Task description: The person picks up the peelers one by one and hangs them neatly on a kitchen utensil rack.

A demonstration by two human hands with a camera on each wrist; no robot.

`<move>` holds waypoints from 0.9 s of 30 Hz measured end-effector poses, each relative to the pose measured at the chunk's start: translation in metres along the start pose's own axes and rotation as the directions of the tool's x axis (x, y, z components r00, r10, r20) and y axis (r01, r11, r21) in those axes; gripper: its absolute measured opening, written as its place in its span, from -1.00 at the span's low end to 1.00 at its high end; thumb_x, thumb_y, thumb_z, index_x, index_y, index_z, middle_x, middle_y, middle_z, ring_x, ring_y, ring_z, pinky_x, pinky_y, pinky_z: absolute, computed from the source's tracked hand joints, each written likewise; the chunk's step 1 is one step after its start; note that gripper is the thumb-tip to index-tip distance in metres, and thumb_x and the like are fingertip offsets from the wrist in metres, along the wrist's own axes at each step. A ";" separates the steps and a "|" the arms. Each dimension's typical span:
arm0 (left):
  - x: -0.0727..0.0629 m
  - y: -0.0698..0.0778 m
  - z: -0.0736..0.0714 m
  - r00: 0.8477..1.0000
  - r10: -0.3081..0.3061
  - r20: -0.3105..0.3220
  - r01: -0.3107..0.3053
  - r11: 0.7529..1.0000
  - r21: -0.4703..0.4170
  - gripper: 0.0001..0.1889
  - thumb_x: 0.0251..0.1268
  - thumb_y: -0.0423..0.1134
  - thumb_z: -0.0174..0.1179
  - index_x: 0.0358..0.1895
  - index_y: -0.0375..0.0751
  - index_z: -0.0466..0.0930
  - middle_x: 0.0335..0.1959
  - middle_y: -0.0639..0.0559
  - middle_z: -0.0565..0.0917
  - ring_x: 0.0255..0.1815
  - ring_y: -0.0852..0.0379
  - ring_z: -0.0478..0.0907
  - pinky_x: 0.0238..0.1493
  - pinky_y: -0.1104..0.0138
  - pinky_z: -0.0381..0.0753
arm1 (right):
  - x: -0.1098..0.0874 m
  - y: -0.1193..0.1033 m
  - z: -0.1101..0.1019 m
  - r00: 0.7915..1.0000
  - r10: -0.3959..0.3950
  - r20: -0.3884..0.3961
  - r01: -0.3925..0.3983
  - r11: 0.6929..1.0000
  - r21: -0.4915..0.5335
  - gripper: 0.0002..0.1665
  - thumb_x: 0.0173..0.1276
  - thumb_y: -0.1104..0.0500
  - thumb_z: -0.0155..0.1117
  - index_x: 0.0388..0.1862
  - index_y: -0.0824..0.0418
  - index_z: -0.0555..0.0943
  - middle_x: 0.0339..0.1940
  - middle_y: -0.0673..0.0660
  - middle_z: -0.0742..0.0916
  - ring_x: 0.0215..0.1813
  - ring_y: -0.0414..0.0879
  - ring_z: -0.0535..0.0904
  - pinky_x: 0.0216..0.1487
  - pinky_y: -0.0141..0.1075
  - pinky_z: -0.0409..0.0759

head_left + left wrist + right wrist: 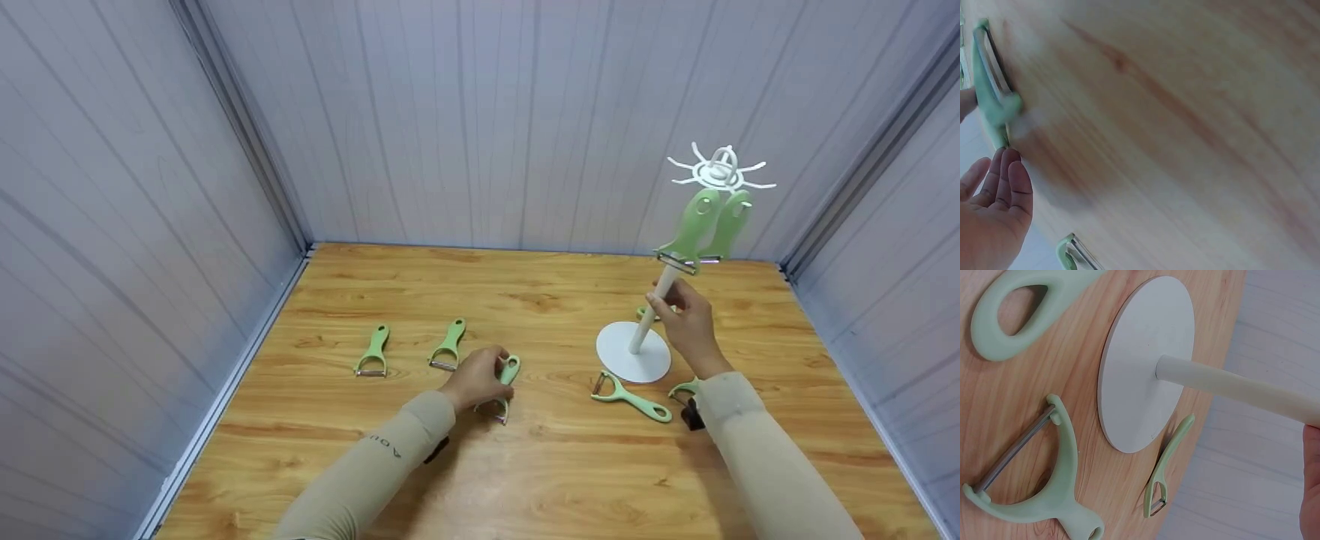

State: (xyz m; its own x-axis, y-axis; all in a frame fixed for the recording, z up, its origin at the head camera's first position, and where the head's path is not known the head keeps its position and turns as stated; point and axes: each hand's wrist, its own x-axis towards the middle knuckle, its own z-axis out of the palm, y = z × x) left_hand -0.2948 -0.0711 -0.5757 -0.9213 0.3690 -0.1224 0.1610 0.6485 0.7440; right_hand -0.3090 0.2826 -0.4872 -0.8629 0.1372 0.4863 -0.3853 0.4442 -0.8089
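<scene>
My left hand (476, 377) pinches a green Y-shaped vegetable peeler (512, 370) low over the wooden table; its blade end shows below the fingers. In the left wrist view that peeler (988, 93) appears at the upper left, past several bent fingertips. With my right hand (688, 326) I grip the pole of a white hook stand (643, 328). Its round base stands on the table, and the pole leans right in the head view. Two green peelers hang from its hooks, a front peeler (694, 227) partly covering a rear peeler (726, 232).
Two more peelers lie left of my left hand, one far left (376, 349) and one nearer (451, 341). Before the stand's base lies another peeler (634, 400). One peeler (681, 388) is partly under my right sleeve, another (1159, 472) behind the base. Pale panel walls (495, 127) enclose the table.
</scene>
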 end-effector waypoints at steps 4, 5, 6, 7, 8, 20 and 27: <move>0.002 0.000 -0.002 1.000 0.012 0.001 -0.012 0.999 0.033 -0.47 0.32 -0.46 0.38 0.37 -0.37 0.60 0.14 -0.22 0.78 0.12 -0.09 0.73 0.16 0.02 0.76 | 0.000 0.000 0.000 1.000 -0.011 -0.006 0.011 1.000 0.006 -0.80 0.48 0.49 0.35 0.03 0.55 0.68 -0.20 0.45 0.75 -0.26 -0.43 0.56 -0.12 -0.60 0.52; 0.002 -0.001 -0.002 1.000 0.013 0.000 -0.013 0.999 0.046 -0.51 0.34 -0.49 0.35 0.34 -0.38 0.62 0.11 -0.21 0.78 0.11 -0.08 0.73 0.16 0.02 0.76 | 0.000 0.000 0.000 1.000 -0.012 -0.005 0.012 1.000 0.005 -0.80 0.48 0.49 0.35 0.03 0.55 0.68 -0.20 0.44 0.75 -0.26 -0.42 0.56 -0.12 -0.59 0.52; 0.002 -0.001 -0.002 1.000 0.014 -0.001 -0.014 0.998 0.056 -0.56 0.36 -0.49 0.33 0.30 -0.38 0.65 0.07 -0.19 0.80 0.06 -0.06 0.74 0.14 0.04 0.76 | 0.000 -0.001 0.000 1.000 -0.009 -0.004 0.009 1.000 0.003 -0.80 0.48 0.48 0.35 0.04 0.55 0.68 -0.20 0.43 0.75 -0.26 -0.42 0.56 -0.12 -0.59 0.52; 0.002 -0.001 -0.003 1.000 0.014 -0.001 -0.014 0.998 0.064 -0.61 0.37 -0.50 0.31 0.25 -0.38 0.68 0.01 -0.17 0.80 -0.01 -0.03 0.73 0.09 0.07 0.75 | 0.000 -0.001 0.000 1.000 -0.007 -0.003 0.007 1.000 0.002 -0.80 0.48 0.48 0.35 0.04 0.55 0.68 -0.21 0.43 0.75 -0.26 -0.42 0.56 -0.12 -0.58 0.52; 0.003 -0.001 -0.003 1.000 0.016 0.000 -0.016 0.997 0.077 -0.69 0.38 -0.50 0.31 0.16 -0.38 0.72 -0.09 -0.14 0.80 -0.13 0.02 0.69 0.00 0.12 0.73 | 0.000 -0.001 0.000 1.000 -0.003 -0.002 0.003 1.000 0.000 -0.80 0.49 0.48 0.35 0.04 0.54 0.68 -0.20 0.42 0.75 -0.25 -0.42 0.56 -0.12 -0.59 0.52; 0.005 0.011 -0.008 0.997 -0.041 0.065 0.027 0.980 0.198 -0.91 0.41 -0.46 0.34 -0.17 -0.30 0.82 -0.34 -0.06 0.79 -0.52 0.15 0.52 -0.35 0.27 0.54 | -0.001 -0.001 0.000 1.000 -0.004 -0.004 0.004 1.000 0.013 -0.81 0.48 0.49 0.34 0.03 0.54 0.68 -0.21 0.45 0.75 -0.26 -0.42 0.58 -0.14 -0.60 0.54; 0.004 0.021 -0.013 0.998 -0.040 0.053 0.031 0.989 0.146 -0.87 0.53 -0.32 0.34 0.00 -0.28 0.76 -0.14 -0.09 0.80 -0.29 0.11 0.62 -0.16 0.17 0.67 | 0.000 0.001 0.000 1.000 -0.013 -0.015 0.014 1.000 0.021 -0.80 0.46 0.50 0.35 0.03 0.55 0.69 -0.25 0.36 0.75 -0.27 -0.44 0.59 -0.13 -0.62 0.54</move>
State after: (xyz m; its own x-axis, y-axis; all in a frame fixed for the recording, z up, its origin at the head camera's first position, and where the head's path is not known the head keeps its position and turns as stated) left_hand -0.2998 -0.0645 -0.5518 -0.9067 0.3781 -0.1867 0.1819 0.7502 0.6357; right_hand -0.3101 0.2831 -0.4883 -0.8527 0.1443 0.5020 -0.4039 0.4273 -0.8089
